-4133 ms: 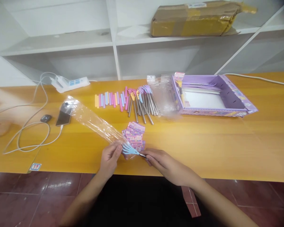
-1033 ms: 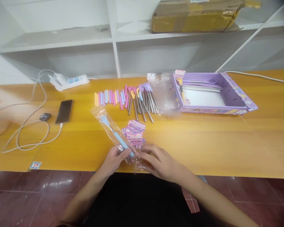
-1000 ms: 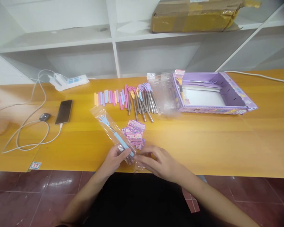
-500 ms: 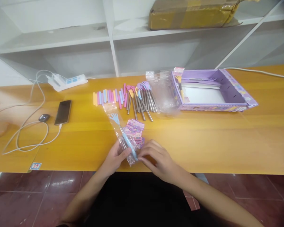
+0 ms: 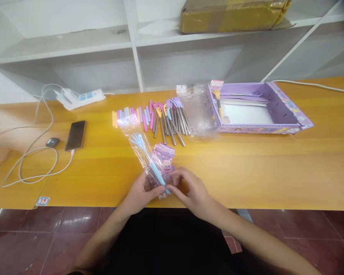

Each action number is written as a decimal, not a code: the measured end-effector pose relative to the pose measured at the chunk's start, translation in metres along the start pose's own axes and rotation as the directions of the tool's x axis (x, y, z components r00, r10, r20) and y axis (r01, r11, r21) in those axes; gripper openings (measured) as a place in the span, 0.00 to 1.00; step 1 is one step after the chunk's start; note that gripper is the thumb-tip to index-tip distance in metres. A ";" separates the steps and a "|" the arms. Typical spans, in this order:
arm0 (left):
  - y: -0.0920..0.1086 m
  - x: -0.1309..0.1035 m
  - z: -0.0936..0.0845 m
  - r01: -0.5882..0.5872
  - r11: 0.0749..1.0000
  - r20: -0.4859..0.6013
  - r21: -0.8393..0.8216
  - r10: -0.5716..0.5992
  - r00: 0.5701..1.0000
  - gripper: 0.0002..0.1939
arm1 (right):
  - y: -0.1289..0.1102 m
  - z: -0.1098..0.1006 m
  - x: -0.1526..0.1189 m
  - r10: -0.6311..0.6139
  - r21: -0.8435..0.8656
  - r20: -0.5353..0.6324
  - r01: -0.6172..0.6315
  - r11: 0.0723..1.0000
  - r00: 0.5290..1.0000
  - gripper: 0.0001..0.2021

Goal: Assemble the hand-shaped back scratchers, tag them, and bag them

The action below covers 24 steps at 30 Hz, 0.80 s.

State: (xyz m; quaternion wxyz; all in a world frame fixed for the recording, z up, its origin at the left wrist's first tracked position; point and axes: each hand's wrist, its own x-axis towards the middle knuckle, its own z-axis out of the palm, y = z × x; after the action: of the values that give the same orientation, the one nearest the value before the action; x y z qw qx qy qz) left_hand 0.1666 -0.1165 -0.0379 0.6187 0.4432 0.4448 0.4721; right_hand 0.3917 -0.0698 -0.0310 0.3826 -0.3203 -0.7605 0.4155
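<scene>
A light-blue back scratcher (image 5: 157, 172) with a hand-shaped head lies inside a clear plastic bag (image 5: 127, 128), tilted with its head up and to the left. My left hand (image 5: 141, 193) is closed around the lower part of the bag, thumb across the handle end. My right hand (image 5: 189, 187) pinches the bag's lower right edge beside that end. Behind the bag lies a small pile of pink and purple printed cards (image 5: 164, 154). Farther back are several back scratchers with metal rods (image 5: 172, 120) and coloured heads, beside a row of pastel handle tubes (image 5: 133, 116).
A stack of clear bags (image 5: 199, 114) lies against a purple open box (image 5: 289, 103) holding a bagged yellow scratcher (image 5: 218, 105). At left are a phone (image 5: 76, 135), a looped white cable (image 5: 31, 177) and a power strip (image 5: 84, 99). A taped carton (image 5: 235, 17) sits on the shelf.
The bagged scratcher's head end has shifted slightly up and left. My left thumb has slid down toward the handle end, and my right fingers have moved closer onto the bag's edge.
</scene>
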 end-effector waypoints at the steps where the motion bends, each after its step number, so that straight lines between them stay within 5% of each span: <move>1: 0.000 -0.001 -0.001 0.002 1.000 0.003 0.000 -0.002 1.000 0.22 | 0.000 0.000 0.000 0.039 0.027 0.009 -0.039 0.999 0.999 0.09; 10: -0.005 -0.007 -0.006 0.108 0.994 0.135 0.025 -0.111 0.985 0.23 | -0.007 -0.004 0.004 0.228 0.184 0.336 -0.301 0.936 0.914 0.25; 15: -0.003 -0.007 -0.006 0.084 0.996 0.183 -0.040 -0.075 0.980 0.20 | -0.009 -0.010 0.004 0.243 0.245 0.386 -0.353 0.903 0.890 0.25; 21: -0.001 -0.005 -0.005 0.030 0.992 0.266 -0.124 0.004 0.964 0.20 | -0.008 -0.019 0.002 0.333 0.258 0.529 -0.522 0.813 0.780 0.23; 24: -0.001 -0.008 -0.008 0.062 0.994 0.309 -0.087 -0.032 0.950 0.18 | -0.012 -0.029 0.005 0.274 0.253 0.598 -0.502 0.827 0.753 0.20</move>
State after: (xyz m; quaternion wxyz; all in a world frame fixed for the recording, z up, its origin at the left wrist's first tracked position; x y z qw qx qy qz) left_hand 0.1575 -0.1236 -0.0399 0.7120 0.4705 0.3306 0.4030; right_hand 0.4118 -0.0596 -0.0081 0.1135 -0.2600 -0.6493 0.7056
